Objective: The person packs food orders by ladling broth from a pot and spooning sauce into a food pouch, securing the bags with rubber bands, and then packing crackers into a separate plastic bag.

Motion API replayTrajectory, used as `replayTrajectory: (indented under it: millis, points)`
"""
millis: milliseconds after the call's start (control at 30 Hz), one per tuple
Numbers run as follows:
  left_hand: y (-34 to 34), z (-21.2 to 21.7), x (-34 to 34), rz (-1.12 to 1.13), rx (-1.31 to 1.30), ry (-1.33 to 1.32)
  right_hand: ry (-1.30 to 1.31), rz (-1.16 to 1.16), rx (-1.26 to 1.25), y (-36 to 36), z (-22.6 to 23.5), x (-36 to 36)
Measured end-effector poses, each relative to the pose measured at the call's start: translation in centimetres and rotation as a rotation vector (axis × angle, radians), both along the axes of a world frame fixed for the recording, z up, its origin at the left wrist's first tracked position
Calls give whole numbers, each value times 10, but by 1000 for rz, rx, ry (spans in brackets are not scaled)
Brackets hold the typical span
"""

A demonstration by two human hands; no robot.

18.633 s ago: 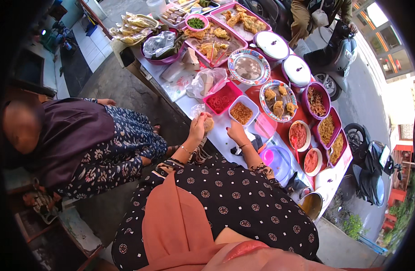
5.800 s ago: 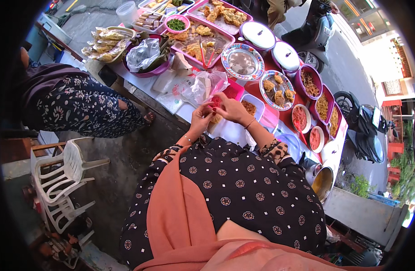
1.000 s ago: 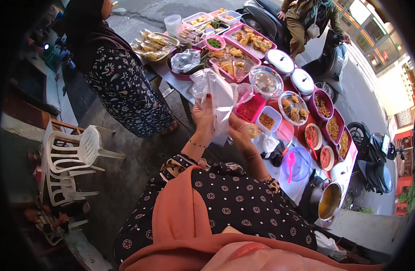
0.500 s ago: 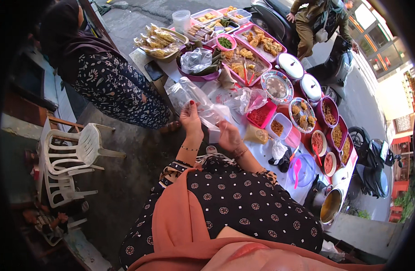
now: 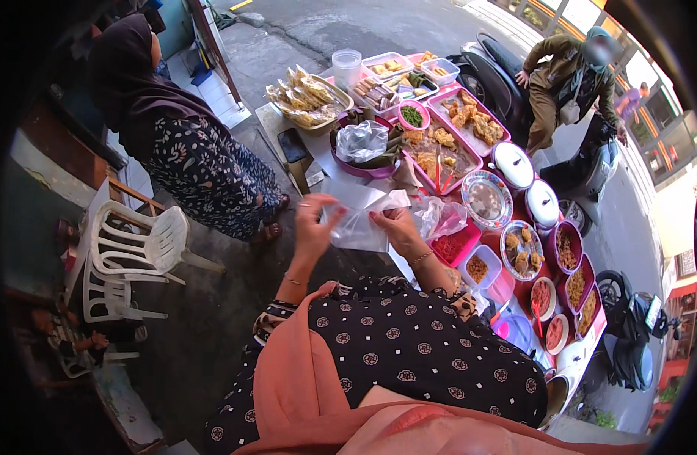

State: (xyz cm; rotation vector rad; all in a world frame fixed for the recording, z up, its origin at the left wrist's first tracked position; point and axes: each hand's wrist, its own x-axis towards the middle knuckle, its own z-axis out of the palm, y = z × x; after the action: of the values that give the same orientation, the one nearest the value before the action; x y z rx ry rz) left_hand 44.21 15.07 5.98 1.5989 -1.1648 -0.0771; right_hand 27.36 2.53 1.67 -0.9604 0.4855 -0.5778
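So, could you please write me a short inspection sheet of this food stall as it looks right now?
Surface: long table, crowded with food containers.
Job's things: clear plastic bag, held up above the table's near edge.
Clutter: pink tray of fried snacks, two white lidded pots, small bowls of side dishes.
Hands: left hand and right hand both grip the bag.
Cables: nothing seen.
Surroundings: a standing person, stacked white plastic chairs, parked scooters.
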Motion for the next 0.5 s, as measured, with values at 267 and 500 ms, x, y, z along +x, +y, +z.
replayTrajectory:
  millis: [267, 500]
  points:
    - [-37, -67, -26, -18, 20, 649, -360, -32, 470, -45, 3, -36]
    - [-32, -19, 32, -574, -71, 1535, 38, 8, 173, -79, 49, -56]
